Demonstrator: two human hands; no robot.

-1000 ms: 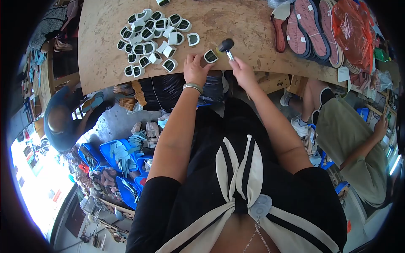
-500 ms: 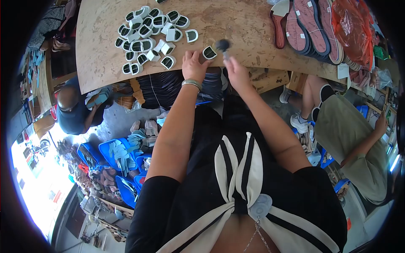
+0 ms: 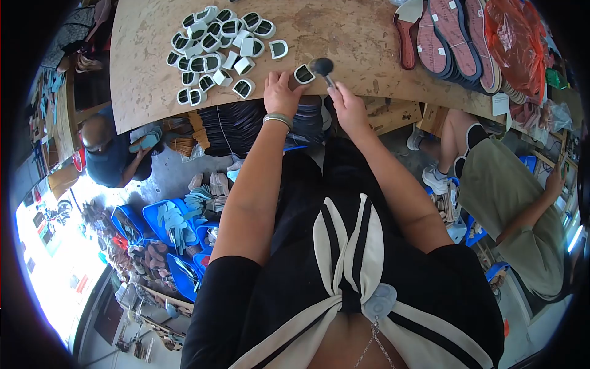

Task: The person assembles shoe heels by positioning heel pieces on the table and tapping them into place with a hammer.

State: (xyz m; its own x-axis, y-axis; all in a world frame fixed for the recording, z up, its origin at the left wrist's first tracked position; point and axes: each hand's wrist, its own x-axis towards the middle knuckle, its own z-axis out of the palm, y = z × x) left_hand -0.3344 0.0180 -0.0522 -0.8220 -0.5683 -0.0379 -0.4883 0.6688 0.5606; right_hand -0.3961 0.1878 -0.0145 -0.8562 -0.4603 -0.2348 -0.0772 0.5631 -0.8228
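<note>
Inside a cluttered workshop, around a scuffed wooden table [image 3: 369, 31], with bundled dark sheets [image 3: 228, 132] below its near edge and blue bins [image 3: 166, 218] on the floor off its near left side. Beyond the table's left end, a person in dark clothing [image 3: 110, 163] with a pale blue sole-like piece [image 3: 145, 142]; by its right end, another person in olive cloth [image 3: 507, 203]. On the table's left half, a loose cluster of white D-shaped pieces [image 3: 211, 42] with dark faces, some tipped over. Near the middle of the table's near edge, apart from the cluster, a single white piece [image 3: 304, 74] lying dark face up. At that same edge, left hand [image 3: 281, 93] resting on the table, thumb and fingers spread apart, thumb close beside the single white piece, contact unclear. Over the table, right hand [image 3: 349, 109] clamped around the handle of a black-headed hammer [image 3: 323, 67], head right beside the single white piece, contact again unclear. Toward the table's right end, red-handled tool [image 3: 407, 37], pink insoles [image 3: 452, 31] and red plastic bag [image 3: 513, 37].
</note>
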